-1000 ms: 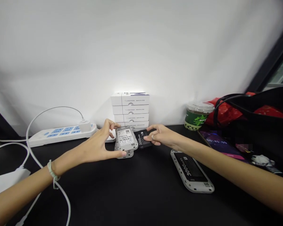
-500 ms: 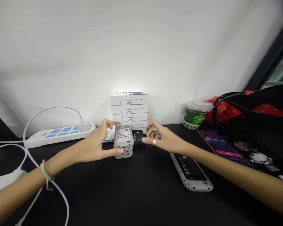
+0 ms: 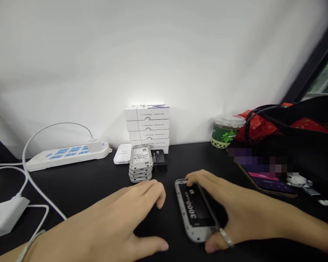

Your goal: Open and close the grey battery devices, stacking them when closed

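Observation:
My right hand (image 3: 235, 214) grips a grey pocket device (image 3: 195, 211) lying on the black desk, its back off and a black battery marked 3000 showing. Fingers hold its far end and the thumb its near end. My left hand (image 3: 120, 222) lies just left of it with fingers stretched over the desk, holding nothing. Farther back stands a stack of several similar grey devices (image 3: 140, 163), with a loose black battery (image 3: 159, 157) to its right and a white cover (image 3: 123, 158) to its left.
A pile of white boxes (image 3: 147, 127) stands against the wall. A white power strip (image 3: 65, 153) with cables and a charger (image 3: 5, 214) is at the left. A green drink cup (image 3: 226, 131), a red and black bag (image 3: 289, 123) and a phone (image 3: 270, 182) are at the right.
Both hands have drawn back from the stack toward me. My right hand let go of the loose battery and took hold of the open device, which now lies nearer and more to the left.

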`<state>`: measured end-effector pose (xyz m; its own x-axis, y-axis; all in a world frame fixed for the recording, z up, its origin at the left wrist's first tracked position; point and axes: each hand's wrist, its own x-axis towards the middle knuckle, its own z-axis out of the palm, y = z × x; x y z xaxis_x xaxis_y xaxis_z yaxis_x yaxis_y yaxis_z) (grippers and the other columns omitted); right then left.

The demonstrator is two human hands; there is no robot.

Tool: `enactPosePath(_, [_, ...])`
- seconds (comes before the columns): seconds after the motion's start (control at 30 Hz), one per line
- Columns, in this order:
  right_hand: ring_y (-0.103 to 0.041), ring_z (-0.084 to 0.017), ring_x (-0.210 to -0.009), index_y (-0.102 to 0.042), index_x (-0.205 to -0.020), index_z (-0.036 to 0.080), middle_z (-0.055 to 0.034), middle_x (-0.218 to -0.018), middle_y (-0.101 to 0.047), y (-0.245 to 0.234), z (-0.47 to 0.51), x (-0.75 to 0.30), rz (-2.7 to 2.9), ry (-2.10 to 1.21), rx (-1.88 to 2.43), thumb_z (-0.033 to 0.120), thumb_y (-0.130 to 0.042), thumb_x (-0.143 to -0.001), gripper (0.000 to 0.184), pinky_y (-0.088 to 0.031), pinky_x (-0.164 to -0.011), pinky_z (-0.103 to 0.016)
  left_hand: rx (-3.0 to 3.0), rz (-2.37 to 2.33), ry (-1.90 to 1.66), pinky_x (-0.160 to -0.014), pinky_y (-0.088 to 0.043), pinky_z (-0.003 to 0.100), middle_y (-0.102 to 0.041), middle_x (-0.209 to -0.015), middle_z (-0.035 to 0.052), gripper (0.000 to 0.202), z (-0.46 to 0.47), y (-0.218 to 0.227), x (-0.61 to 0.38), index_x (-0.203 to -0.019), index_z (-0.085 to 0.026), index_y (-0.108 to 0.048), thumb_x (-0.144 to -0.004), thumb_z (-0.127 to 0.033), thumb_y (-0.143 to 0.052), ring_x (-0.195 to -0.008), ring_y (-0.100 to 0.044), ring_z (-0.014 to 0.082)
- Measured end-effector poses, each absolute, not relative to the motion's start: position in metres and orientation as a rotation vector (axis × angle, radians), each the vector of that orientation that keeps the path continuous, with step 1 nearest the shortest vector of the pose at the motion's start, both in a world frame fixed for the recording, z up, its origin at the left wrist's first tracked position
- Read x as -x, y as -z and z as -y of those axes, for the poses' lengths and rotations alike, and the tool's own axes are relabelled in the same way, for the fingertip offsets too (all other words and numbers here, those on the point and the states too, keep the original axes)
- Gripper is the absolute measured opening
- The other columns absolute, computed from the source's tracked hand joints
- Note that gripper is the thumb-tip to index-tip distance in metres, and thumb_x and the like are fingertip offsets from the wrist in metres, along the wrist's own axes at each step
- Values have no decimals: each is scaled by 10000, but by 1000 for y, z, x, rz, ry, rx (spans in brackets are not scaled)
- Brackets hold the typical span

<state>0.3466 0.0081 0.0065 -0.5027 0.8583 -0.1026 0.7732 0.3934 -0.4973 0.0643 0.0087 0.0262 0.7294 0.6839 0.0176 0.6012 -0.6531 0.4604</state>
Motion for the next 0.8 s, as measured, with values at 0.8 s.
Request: enactPosePath(0.8, [-466,-234,-1036,-401,-911,224,-35,-1114,-456,-16,-20,-281,2294,-884,1170,317,-971,-378,786,-476,-868,-349,-2546,-1102,-542,-823,-563,407,-536,-1143,41,681,-2,-6,-73,-1113,-267,-355,-639,-345,-838,-998,-620,276])
